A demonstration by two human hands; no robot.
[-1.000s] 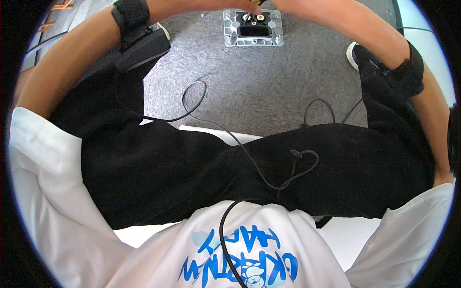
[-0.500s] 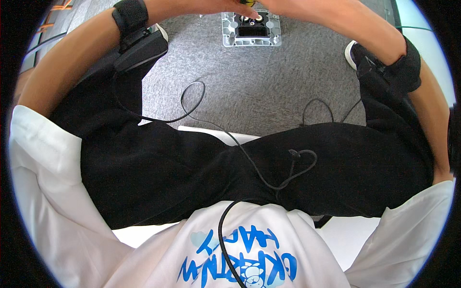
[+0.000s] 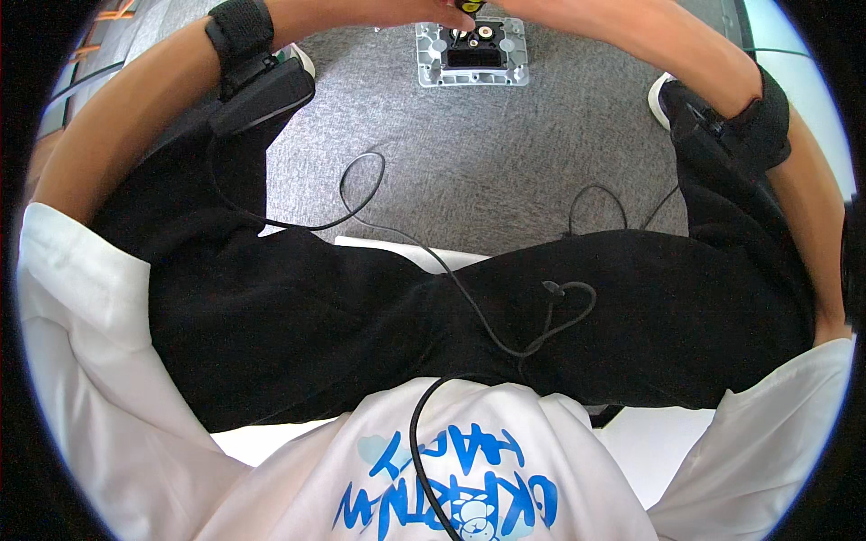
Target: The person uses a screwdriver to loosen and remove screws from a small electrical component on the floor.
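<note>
A small silver square plate (image 3: 431, 70) with a black block (image 3: 471, 58) and round fittings lies on the grey carpet at the top of the view. Both my hands meet just above it, mostly cut off by the picture's edge. My left hand (image 3: 417, 12) has its fingertips closed around a small yellow and black tool (image 3: 469, 6) over the plate's top edge. My right hand (image 3: 541, 9) is right beside the tool; its fingers are hidden. Each wrist wears a black band with a black device (image 3: 262, 90).
I am seated, with black trousers (image 3: 361, 325) filling the middle and a white printed shirt (image 3: 451, 469) below. Thin black cables (image 3: 361, 194) loop over my lap and the grey carpet (image 3: 487, 171). White shoes (image 3: 661, 88) show beside each forearm.
The plate and both hands have slid toward the top edge of the picture, so less of the hands shows now. The hands stay together over the plate.
</note>
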